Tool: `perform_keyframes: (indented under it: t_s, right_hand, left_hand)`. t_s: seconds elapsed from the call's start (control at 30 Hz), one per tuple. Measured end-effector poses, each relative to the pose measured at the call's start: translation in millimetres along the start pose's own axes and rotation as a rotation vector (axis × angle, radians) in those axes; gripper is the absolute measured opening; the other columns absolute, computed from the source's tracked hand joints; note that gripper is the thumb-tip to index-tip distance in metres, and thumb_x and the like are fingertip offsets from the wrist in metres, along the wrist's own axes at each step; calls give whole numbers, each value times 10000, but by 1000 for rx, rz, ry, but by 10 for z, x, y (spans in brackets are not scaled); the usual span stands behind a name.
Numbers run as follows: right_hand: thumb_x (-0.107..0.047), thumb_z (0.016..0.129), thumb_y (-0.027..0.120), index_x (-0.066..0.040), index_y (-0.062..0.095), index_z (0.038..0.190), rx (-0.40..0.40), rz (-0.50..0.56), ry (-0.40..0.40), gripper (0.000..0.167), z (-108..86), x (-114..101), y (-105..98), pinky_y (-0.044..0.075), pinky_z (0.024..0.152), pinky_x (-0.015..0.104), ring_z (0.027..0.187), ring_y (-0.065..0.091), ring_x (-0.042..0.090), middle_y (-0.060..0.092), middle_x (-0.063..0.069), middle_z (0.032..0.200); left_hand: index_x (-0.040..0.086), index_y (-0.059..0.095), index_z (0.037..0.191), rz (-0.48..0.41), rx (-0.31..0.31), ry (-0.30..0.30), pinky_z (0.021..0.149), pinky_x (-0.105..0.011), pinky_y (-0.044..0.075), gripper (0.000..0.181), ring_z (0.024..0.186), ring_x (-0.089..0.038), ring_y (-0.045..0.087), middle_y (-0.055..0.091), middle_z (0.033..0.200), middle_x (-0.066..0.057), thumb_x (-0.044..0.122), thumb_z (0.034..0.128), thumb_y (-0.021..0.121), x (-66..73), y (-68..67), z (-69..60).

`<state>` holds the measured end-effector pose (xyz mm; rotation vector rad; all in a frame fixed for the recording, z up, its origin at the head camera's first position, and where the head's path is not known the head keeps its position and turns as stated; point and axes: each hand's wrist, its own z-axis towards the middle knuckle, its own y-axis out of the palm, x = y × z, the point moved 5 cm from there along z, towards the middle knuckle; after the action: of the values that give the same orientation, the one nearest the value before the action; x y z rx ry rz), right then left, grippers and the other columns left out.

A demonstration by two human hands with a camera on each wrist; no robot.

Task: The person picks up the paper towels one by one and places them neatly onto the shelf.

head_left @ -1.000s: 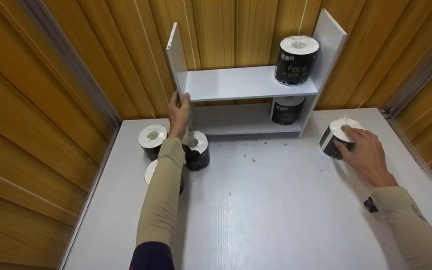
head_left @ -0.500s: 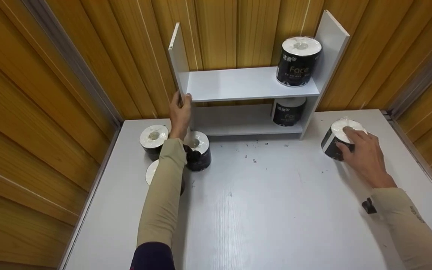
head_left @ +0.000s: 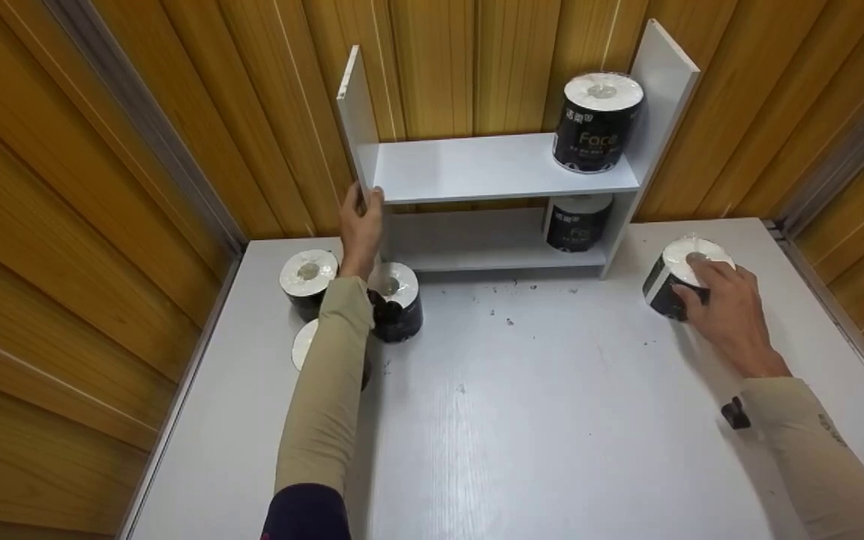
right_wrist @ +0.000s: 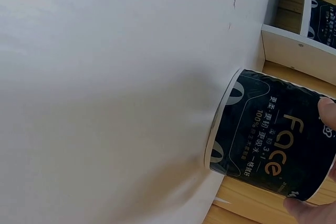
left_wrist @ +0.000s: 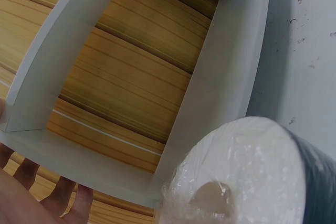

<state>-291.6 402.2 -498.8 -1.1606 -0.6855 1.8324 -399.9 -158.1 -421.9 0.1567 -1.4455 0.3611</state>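
At the left, brown wood-grain panelling (head_left: 124, 247) rises beside the pale tabletop (head_left: 507, 420). A wrapped paper roll, the rear-left roll (head_left: 304, 279), stands upright near the back edge; nearer the person, the front-left roll (head_left: 302, 346) is mostly covered by the tan left sleeve (head_left: 319, 390). The left hand (head_left: 361, 234) grips the side panel of the white two-tier shelf (head_left: 507, 165), its fingers (left_wrist: 81, 203) clamped on that panel with the thumb toward the front. Just below the hand, the third roll (head_left: 402, 322) stands in front of the shelf's left end, partly hidden by a small black device (head_left: 385, 309) at the wrist. Dark specks (head_left: 509, 322) dot the tabletop before the shelf. At the shelf's right end, the upper roll (head_left: 589, 135) stands on the top board and the lower roll (head_left: 574, 227) on the bottom one. Right of the shelf and apart from it, the right-hand roll (head_left: 670, 289), printed "Face" in gold on black, is held by the right hand (head_left: 736, 315), fingers and thumb clamped round it; whether its base touches the tabletop I cannot tell.
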Motion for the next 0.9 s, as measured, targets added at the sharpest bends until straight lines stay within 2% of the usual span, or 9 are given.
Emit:
perform_keyframes:
  t_s: [0.3,0.6,0.9]
  right_hand:
    - [-118,975,758,69,619,1408,37,-14,-38,491,19,-35,-9,366,1104,727,1290,463,608,597,358,1394]
    - [-121,976,749,39,607,1438,22,-6,-10,509,25,-66,-25,366,1089,744,1299,431,607,581,345,1417]
    - [-98,967,753,14,607,1452,30,9,-22,519,21,-115,-39,361,1101,737,1312,431,593,589,331,1419]
  left_hand:
    - [78,430,1629,-37,-4,6,1285,-319,334,585,1574,-283,392,448,1668,-166,291,1101,566,5,2,0]
    - [70,426,1630,-27,-1,13,1286,-331,336,592,1574,-289,392,444,1669,-175,294,1100,569,6,0,-2]
    - [84,457,1614,-33,-5,22,1270,-309,354,565,1561,-268,413,478,1649,-153,288,1099,568,14,2,4]
